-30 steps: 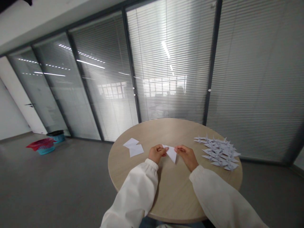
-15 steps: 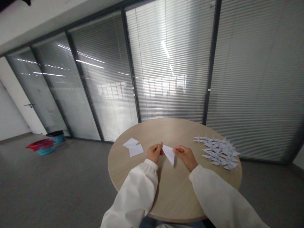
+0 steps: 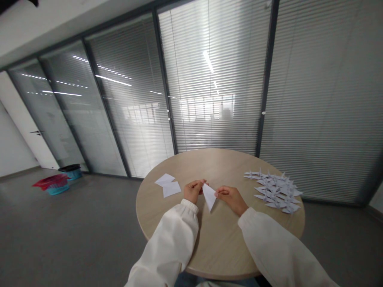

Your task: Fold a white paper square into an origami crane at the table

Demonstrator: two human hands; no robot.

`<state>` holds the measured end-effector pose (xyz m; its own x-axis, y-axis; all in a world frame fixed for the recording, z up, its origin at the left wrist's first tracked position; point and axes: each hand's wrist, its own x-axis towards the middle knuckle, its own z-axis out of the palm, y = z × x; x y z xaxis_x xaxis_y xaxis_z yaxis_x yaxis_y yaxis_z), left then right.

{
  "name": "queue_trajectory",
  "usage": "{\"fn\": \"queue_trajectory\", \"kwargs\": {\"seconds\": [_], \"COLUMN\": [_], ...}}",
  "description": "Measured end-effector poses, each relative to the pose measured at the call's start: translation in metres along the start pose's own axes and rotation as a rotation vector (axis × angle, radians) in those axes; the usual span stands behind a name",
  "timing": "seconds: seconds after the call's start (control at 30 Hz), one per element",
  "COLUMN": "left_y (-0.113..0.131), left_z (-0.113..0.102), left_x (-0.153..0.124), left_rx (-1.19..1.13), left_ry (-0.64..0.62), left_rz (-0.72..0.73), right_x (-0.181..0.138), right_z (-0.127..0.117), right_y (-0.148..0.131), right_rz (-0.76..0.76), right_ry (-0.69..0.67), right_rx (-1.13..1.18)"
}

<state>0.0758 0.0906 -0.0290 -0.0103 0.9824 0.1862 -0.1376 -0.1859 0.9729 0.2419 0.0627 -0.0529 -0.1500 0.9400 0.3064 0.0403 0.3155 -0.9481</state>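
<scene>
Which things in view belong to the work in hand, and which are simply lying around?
Apparently part of the work:
folded paper, held by the left hand and right hand
white paper on the round table, left of the hands
pointed paper shapes, heaped to the right

Apparently just lying around:
red-lined bin on the floor
black-lined bin beyond it
</scene>
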Motion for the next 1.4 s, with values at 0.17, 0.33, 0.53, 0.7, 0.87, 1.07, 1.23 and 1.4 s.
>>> {"fn": "queue_trajectory", "kwargs": {"seconds": [0.17,0.33,0.53,0.7,0.87,1.07,1.23,1.4], "left_y": [0.002,0.001,-0.004,-0.005,-0.005,-0.006,-0.006,-0.009], "left_z": [0.001,0.004,0.009,0.007,0.009,0.008,0.006,0.007], "left_x": [-0.002,-0.002,-0.005,-0.005,-0.007,-0.010,-0.010,-0.010], "left_rx": [0.026,0.018,0.111,0.172,0.174,0.215,0.200,0.165], "left_ry": [-0.008,-0.064,-0.218,-0.188,-0.254,-0.358,-0.417,-0.471], "left_rz": [0.019,-0.070,-0.094,-0.036,-0.111,-0.126,-0.178,-0.243], "right_x": [0.001,0.001,0.002,0.001,0.002,0.002,0.001,0.002], "right_z": [0.000,-0.002,-0.003,-0.002,-0.004,-0.004,-0.003,-0.004], "right_y": [0.001,-0.001,-0.003,-0.003,-0.001,-0.002,-0.005,-0.006], "right_rz": [-0.003,0.005,-0.043,-0.056,-0.053,-0.061,-0.073,-0.081], "right_ry": [0.022,0.089,0.174,0.171,0.201,0.214,0.237,0.297], "right_rx": [-0.028,-0.037,-0.021,-0.011,-0.018,-0.033,-0.045,-0.072]}}
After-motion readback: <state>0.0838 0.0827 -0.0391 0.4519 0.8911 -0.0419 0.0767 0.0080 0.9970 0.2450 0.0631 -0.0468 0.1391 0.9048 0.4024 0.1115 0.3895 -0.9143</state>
